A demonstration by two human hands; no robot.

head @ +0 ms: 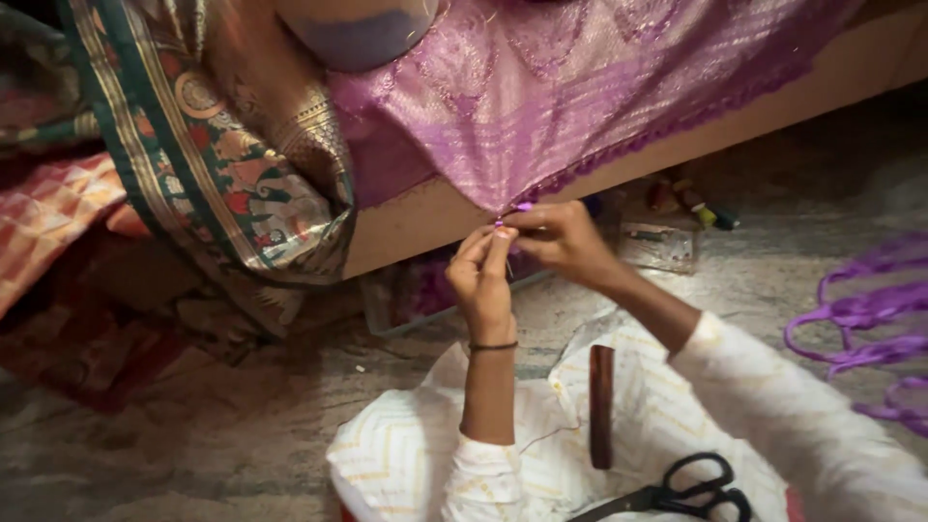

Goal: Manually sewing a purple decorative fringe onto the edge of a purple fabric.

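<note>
The person sits low on the floor, and both hands meet at the lowest corner of a purple woven cloth (541, 106) that hangs over the edge of a wooden platform (425, 217). The cloth is draped so that its fringed edge drops free, which puts the working corner right at hand height. The left hand (483, 280) rises upright from the lap, its fingers (493, 246) pressed together and pinching a small bit of purple thread just under that corner. The right hand (561, 237) comes in from the side, its fingers (527, 220) pinched on the cloth's edge itself, as if holding it taut against the other hand's pull.

On the lap, over pale striped clothing, lie black scissors (681, 495) and a dark brown stick-like piece (601, 406), both within easy reach. A hank of purple cord (865, 314) lies on the floor to the right. Beside the purple cloth hangs a green and gold patterned cloth (222, 164), with red and orange fabric heaped at the left.

The floor (193, 435) is grey speckled stone. Under the platform sit a clear plastic box (657, 246) and some small spools, dim in the shadow.
</note>
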